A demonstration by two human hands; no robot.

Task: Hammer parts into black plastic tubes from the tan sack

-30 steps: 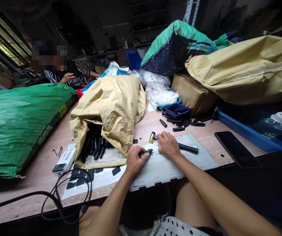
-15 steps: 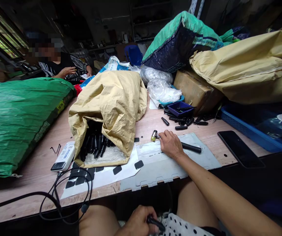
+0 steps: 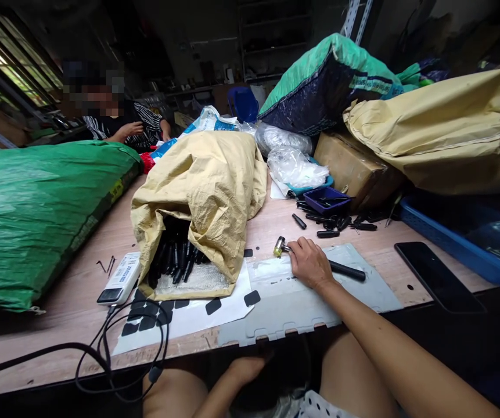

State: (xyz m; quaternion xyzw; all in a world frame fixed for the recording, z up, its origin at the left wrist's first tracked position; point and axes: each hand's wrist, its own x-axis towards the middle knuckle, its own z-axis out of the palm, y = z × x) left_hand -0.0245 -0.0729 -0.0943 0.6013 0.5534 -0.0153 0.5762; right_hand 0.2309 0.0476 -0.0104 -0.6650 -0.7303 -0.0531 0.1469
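My right hand (image 3: 310, 262) is closed around the neck of a small hammer (image 3: 349, 271) lying on the grey plastic sheet (image 3: 276, 310). Its metal head points left and has a yellowish face; the black handle shows to the right of my fingers. Below the table edge, over my lap, is my left hand (image 3: 250, 368), its fingers lost in shadow, so what it holds is hidden. Left of the hammer, a tan woven sack (image 3: 215, 186) lies with its mouth toward me, with many slim black parts (image 3: 179, 258) inside on bubble wrap.
Black parts (image 3: 328, 234) lie around a small purple tray (image 3: 326, 200). A phone (image 3: 436, 276) and blue basket (image 3: 428, 226) are on the right. A power bank (image 3: 119, 278) with looped cable and a green sack (image 3: 45, 215) are left. A co-worker (image 3: 123, 125) sits across.
My left hand has moved forward under the table edge; the black part it held is out of sight. My right hand stays on the hammer. The whole view has shifted slightly.
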